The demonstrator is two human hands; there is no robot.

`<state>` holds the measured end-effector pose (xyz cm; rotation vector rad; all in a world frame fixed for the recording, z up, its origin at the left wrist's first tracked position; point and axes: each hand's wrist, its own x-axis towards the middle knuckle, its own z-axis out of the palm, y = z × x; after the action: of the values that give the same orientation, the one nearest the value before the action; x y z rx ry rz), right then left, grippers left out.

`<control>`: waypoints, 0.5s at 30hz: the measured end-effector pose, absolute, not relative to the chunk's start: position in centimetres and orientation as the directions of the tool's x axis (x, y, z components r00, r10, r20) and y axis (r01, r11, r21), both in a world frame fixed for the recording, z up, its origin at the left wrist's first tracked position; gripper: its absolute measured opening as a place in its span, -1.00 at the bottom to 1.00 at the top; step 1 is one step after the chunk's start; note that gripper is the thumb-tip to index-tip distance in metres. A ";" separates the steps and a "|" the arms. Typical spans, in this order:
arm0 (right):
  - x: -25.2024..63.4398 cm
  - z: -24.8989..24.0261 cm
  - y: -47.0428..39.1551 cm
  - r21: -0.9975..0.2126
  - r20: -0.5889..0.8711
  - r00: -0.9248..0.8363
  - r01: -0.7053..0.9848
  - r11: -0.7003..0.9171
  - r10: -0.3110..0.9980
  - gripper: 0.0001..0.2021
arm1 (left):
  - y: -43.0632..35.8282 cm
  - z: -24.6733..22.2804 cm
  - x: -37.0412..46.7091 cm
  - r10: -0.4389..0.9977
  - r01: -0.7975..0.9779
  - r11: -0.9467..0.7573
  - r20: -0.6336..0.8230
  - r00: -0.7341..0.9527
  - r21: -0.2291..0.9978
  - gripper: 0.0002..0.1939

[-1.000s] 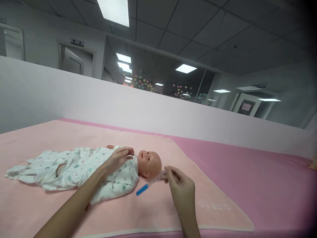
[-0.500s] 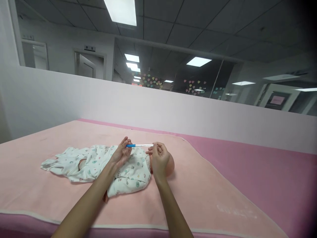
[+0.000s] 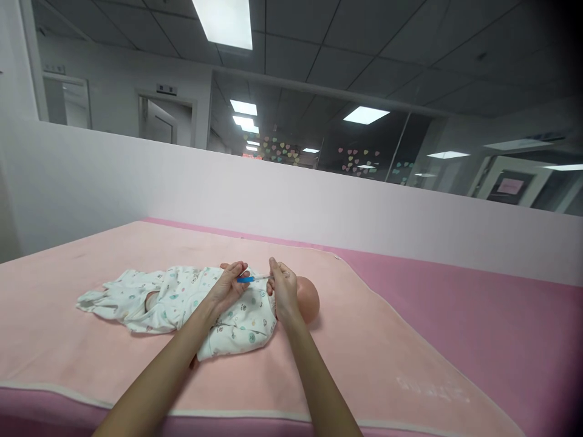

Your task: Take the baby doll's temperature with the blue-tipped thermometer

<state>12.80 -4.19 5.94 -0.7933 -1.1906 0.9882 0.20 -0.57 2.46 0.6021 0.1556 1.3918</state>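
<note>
A thin white stick with a blue handle spans the space between my two hands. My left hand is closed on the blue end, above the chest of a baby doll. My right hand pinches the white end beside the doll's head. The doll lies on its back in a white patterned outfit, its head to the right and its legs to the left. My hands hide the doll's neck and part of its chest.
A light pink mat lies under the doll, on a darker pink surface. Behind it stands a low white wall with glass above. Doors and lit ceiling panels show beyond.
Both hands have come closer together and slightly lower. Less of the white stick shows between them. More of the doll's head is in sight.
</note>
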 end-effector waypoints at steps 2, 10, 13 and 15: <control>12.8 7.0 -4.5 -0.921 0.360 0.042 -0.143 0.362 0.932 -0.58 | -0.4 2.3 0.1 0.956 -0.856 0.063 0.215 0.199 0.513 -0.89; 17.4 20.5 -5.4 -0.678 0.687 0.102 -0.265 0.685 0.719 -0.58 | 0.9 2.1 -0.6 0.975 -0.927 0.203 0.021 0.220 0.316 -0.79; 16.9 20.5 -4.5 -0.708 0.706 -0.016 -0.065 0.704 0.708 -0.55 | 1.2 1.8 -0.7 0.975 -0.932 0.206 0.023 0.223 0.298 -0.80; 15.7 18.4 -3.7 -0.734 0.669 -0.090 0.071 0.675 0.738 -0.54 | 1.3 1.7 -0.7 0.974 -0.930 0.207 0.027 0.226 0.303 -0.80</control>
<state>15.67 -3.68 18.44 -0.6821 -1.5845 0.6353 -0.69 1.27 1.71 0.2786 0.1838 1.3360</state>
